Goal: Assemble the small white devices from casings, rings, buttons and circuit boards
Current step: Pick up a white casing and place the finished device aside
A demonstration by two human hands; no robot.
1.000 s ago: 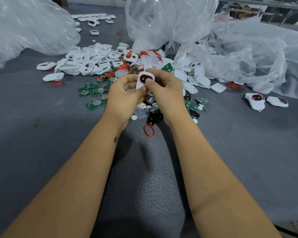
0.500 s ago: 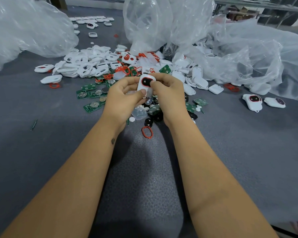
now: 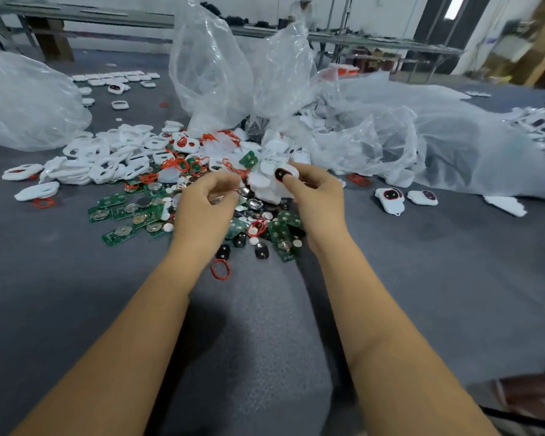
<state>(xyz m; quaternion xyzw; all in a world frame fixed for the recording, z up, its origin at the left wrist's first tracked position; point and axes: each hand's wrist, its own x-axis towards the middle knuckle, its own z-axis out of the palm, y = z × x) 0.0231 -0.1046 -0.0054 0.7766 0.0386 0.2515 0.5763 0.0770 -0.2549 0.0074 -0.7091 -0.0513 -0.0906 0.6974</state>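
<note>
Bare grey worktop [image 3: 76,278] lies open on both sides of my forearms and between them, broken only by one red ring [image 3: 220,269] near my left wrist. Ahead, circuit boards [image 3: 120,212], black buttons [image 3: 261,250] and white casings [image 3: 107,162] crowd the surface. Beyond them crumpled plastic bags [image 3: 375,133] wall off the far side. To my right, two finished devices [image 3: 405,196] sit in otherwise open worktop.

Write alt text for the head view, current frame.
The right hand holds a small white device with a dark button over a heap of white casings, red rings and green circuit boards on a grey table. The left hand hovers beside it, fingers curled. Clear plastic bags lie behind.
</note>
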